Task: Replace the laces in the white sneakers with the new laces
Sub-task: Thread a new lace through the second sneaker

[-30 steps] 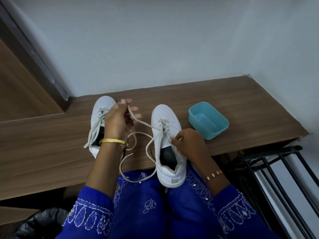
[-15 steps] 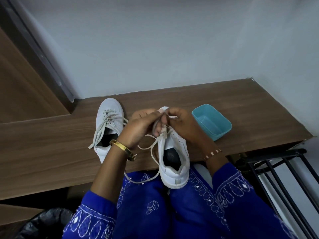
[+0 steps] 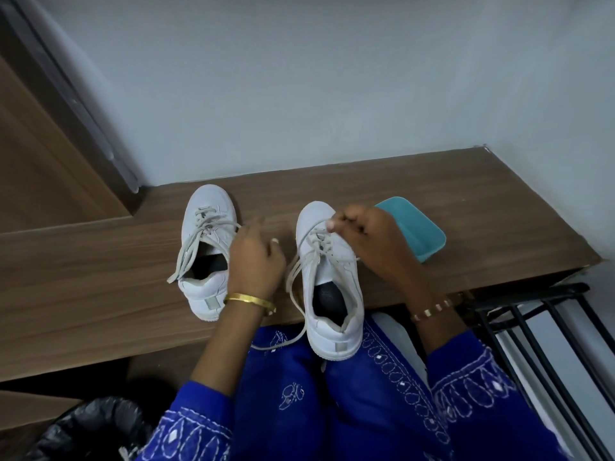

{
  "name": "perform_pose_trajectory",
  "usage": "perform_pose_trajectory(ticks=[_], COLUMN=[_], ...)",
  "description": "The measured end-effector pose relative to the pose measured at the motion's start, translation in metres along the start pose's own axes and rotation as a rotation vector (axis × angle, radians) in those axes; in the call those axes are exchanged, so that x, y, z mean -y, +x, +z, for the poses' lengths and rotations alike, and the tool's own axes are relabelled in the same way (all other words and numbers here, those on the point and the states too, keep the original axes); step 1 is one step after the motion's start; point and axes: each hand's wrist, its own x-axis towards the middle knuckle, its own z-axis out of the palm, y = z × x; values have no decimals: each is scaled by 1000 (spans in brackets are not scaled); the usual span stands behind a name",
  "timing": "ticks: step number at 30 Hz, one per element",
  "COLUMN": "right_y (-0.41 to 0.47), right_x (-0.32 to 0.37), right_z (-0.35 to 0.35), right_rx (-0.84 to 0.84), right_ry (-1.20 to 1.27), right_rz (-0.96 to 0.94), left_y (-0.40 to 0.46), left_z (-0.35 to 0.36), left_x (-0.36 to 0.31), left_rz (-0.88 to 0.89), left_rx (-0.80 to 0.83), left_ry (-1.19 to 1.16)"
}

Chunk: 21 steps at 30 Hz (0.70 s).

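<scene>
- Two white sneakers stand on the wooden tabletop [image 3: 432, 194], toes toward the wall: left sneaker [image 3: 208, 227], right sneaker [image 3: 327, 281].
- Your right hand [image 3: 369, 241] pinches a lace [image 3: 312, 234] above the right sneaker's toe.
- Your left hand [image 3: 256, 261] hovers between the sneakers, fingers blurred.
- A teal tub [image 3: 422, 234] sits behind your right hand.

pale wall [image 3: 332, 78], wooden bench [image 3: 466, 201], black rack [image 3: 532, 327]
</scene>
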Motion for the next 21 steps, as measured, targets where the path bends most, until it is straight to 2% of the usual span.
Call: perform_pose_trajectory(ticks=[4,10,13,16,19,21], right_y=[-2,-4,-4,-3,-2,-2], right_x=[7,-6,-7,-1,3,1], right_z=[18,4,-1,3,4,1], right_rx=[26,-13,-27,-27,-22,-6], right_ry=[-217,-216,-177,-213,-221,-158], right_rz=[-72,22,32,-1,-11,15], left_y=[-9,-5,-5,-8,-9,-6], left_z=[7,6,6,10,11,8], left_x=[-21,-16,-15,-19,-21,-15], left_rz=[309,177,175,229,235,156], left_rx=[103,84,180,229,130,51], left_ry=[-205,-269,-335,-273,-244,-324])
